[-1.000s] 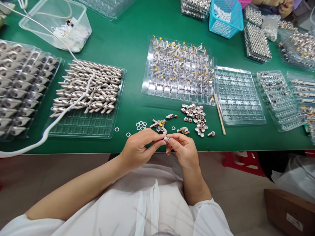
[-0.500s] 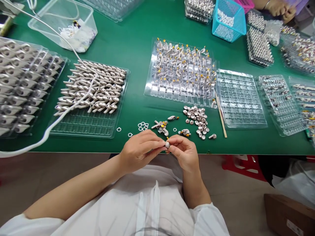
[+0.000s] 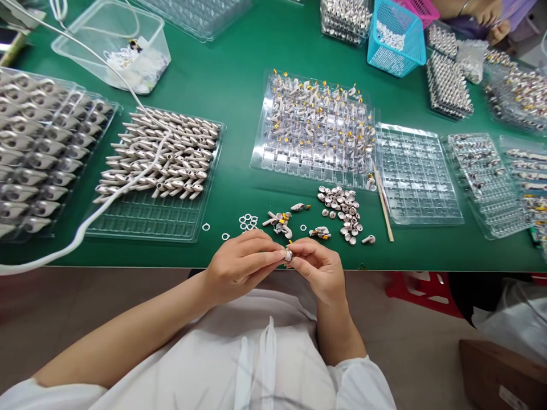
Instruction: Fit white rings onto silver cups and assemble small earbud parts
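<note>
Between the fingertips of my left hand and my right hand is a small beige earbud housing, pinched from both sides just over the table's front edge. Fingers cover much of it. Just beyond my hands lies a small heap of beige earbud parts with orange tabs. White rings are scattered beyond my left hand. To the right of that heap sit more tabbed pieces and a pile of small beige caps. One stemmed piece lies apart.
A clear tray of tabbed parts lies ahead, a wooden stick beside it. Left are a tray of beige stems, a white cable and a plastic bin. A blue basket stands far right, near another person's hands.
The view has shifted slightly. My hands stay together, and the small housing has been turned between the fingertips, showing more of its pale face. My left fingers have straightened somewhat.
</note>
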`<state>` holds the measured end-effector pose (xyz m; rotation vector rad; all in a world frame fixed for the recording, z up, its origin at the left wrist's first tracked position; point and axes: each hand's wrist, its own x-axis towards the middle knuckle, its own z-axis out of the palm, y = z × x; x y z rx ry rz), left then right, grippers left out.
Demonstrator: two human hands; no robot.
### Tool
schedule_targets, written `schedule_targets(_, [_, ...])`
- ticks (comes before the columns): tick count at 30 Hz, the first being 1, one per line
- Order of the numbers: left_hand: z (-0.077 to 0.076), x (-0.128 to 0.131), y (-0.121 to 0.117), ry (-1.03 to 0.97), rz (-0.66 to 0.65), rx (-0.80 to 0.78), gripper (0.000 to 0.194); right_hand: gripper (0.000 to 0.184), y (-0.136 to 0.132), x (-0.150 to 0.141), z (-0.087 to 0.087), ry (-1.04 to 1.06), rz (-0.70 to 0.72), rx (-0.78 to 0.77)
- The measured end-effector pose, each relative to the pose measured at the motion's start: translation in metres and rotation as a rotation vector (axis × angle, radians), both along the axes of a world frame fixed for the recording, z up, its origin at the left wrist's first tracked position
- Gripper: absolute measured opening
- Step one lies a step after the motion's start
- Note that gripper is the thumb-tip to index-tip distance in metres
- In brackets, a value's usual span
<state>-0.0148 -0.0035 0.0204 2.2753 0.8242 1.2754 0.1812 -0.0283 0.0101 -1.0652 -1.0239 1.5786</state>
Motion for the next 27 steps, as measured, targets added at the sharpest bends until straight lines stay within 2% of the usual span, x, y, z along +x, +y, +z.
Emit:
schedule_targets(9, [-0.0056, -0.0036, -0.0017, 0.057, -0.003, 0.092, 0.024, 0.017, 0.0008, 0.0045, 0.0001, -0.06, 0.036, 0.025])
schedule_targets(16, [-0.0036, -0.0071, -0.0002, 0.124, -0.028, 0.152, 0.028, 0.016, 0.0008, 0.0049, -0.0001, -0.041, 0.039, 0.034])
schedule_targets(22, [-0.0042, -0.0077, 0.0, 0.117, -0.024, 0.108, 0.025, 0.017, -0.0005, 0.0031, -0.0036, 0.022, 0.02, -0.035])
schedule_targets(27, [-0.0092, -0.0065, -0.0013, 0.097, -0.017, 0.097, 0.024, 0.016, -0.0006, 0.0007, -0.0025, 0.014, -0.007, -0.017])
